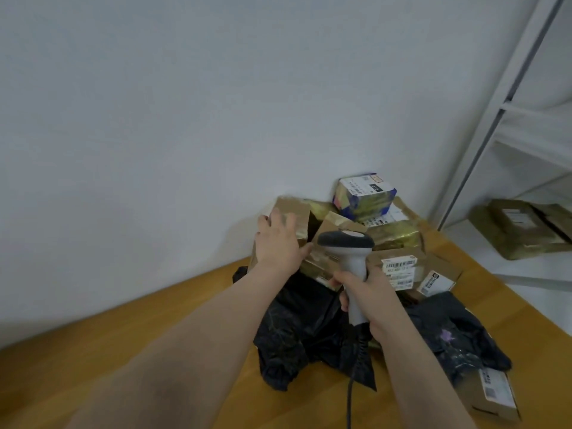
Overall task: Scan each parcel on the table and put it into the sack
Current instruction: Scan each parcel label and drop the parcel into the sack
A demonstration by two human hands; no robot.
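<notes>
The brown cardboard parcel [292,212] sits at the pile's left end, under the left hand [278,243], whose fingers lie straight and slightly spread on its top. Just to their right, the right hand [368,298] has its fingers curled round a grey barcode scanner [346,243]. Right of the scanner, a barcode label [399,264] carries digits too blurred to read. A crumpled black plastic sack [297,329] lies beneath both wrists on the table [154,335], and the wall [216,119] stands close behind the pile.

the left hand [280,243] and right hand [371,301] are bare, as are both forearms [185,335].

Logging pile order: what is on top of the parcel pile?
A small blue-edged box with a white label, tilted, sits on brown taped parcels. Its underside is hidden.
</notes>
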